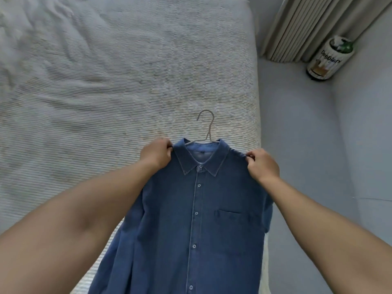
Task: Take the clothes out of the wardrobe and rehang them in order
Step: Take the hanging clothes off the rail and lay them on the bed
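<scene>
Denim shirt (203, 219) on thin wire hanger (206, 126)

The shirt (197, 219) is denim blue with paler blue buttons and stitching, on a grey wire hanger (206, 126). The bed (106, 81) cover is off-white with fine ribbed lines. The curtain (307, 26) is beige, the floor (297, 124) pale grey.

Blue denim shirt (197, 225): long-sleeved, buttoned to the collar, pale buttons down the placket, one chest pocket on the right side of the frame. Front faces up, collar at the far end, body running off the near edge of the frame, sleeves falling at both sides. Hanger (205, 128): thin, pale wire, set inside the shirt's shoulders; its hook projects beyond the collar at the far end.
</scene>
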